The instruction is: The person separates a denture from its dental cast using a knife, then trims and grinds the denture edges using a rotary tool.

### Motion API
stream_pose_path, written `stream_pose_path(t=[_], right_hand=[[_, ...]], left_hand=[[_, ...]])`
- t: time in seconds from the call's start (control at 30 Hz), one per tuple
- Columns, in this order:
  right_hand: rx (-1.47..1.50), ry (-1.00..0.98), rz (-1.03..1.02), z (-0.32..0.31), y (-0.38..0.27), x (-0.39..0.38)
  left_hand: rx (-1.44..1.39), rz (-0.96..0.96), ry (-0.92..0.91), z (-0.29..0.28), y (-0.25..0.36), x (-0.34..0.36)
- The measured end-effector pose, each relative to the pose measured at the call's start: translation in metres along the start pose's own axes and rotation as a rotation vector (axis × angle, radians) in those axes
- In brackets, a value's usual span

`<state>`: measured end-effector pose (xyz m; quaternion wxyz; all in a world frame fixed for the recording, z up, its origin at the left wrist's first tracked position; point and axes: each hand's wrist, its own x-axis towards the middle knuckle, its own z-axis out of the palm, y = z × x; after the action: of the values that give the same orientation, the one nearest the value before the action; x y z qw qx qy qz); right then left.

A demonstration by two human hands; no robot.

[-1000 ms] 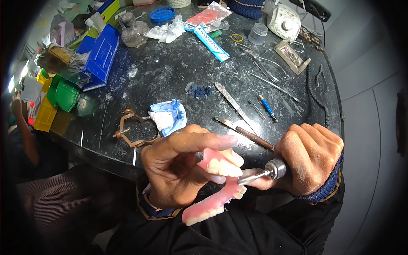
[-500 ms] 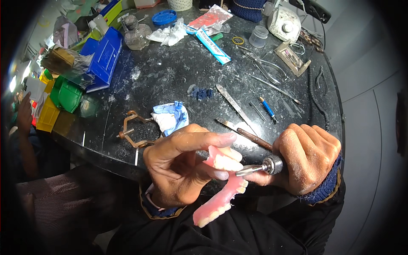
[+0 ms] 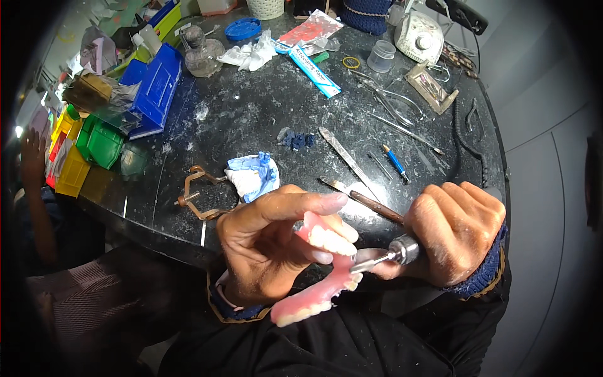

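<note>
My left hand (image 3: 257,245) grips a pink denture (image 3: 298,303) with cream-coloured teeth, fingers curled round its upper part; its curved lower part hangs below them. My right hand (image 3: 455,232) is closed on a metal rotary handpiece (image 3: 405,250). Its bur (image 3: 370,264) lies against the denture's pink inner curve, though exact contact is hard to tell. Behind my hands on the dark bench lie a blue-and-white dental cast (image 3: 251,176), a brass-coloured articulator frame (image 3: 187,198) and a wooden-handled knife (image 3: 377,206).
Coloured bins (image 3: 147,94) crowd the left, with another person's hand (image 3: 32,154) beside them. Farther back are crumpled tissue (image 3: 251,53), a blue paper packet (image 3: 314,69), a small cup (image 3: 381,55), pliers (image 3: 392,100) and a white control box (image 3: 419,34) with its cord.
The denture has wobbled: its lower end swung right, then back left and a little up. The bur's angle shifted slightly with it. Both grips look the same.
</note>
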<state>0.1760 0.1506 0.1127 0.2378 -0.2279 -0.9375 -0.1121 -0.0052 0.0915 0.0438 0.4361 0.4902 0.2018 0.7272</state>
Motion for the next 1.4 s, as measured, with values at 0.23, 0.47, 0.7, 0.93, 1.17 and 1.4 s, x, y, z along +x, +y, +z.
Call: stream_pose_path(t=[0.23,0.47,0.7,0.93,1.17,1.4], right_hand=[[0.056,-0.009,0.067,0.001,-0.001,0.0],[0.004,0.007,0.012,0.002,-0.003,0.001],[0.19,-0.025,0.04,0.002,0.012,-0.001],[0.416,-0.006,0.023,0.008,0.011,0.0],[0.473,0.004,0.048,0.009,0.006,-0.004],[0.456,-0.029,0.013,0.005,0.006,-0.001]], left_hand=[[-0.049,-0.067,-0.033,-0.001,0.0,0.001],[-0.007,-0.092,-0.026,-0.003,0.001,0.0],[-0.206,0.024,-0.049,0.002,-0.008,0.001],[-0.43,0.041,-0.191,-0.003,-0.008,0.005],[-0.491,0.033,-0.249,-0.003,-0.012,0.005],[-0.402,0.03,-0.248,-0.004,-0.009,0.005]])
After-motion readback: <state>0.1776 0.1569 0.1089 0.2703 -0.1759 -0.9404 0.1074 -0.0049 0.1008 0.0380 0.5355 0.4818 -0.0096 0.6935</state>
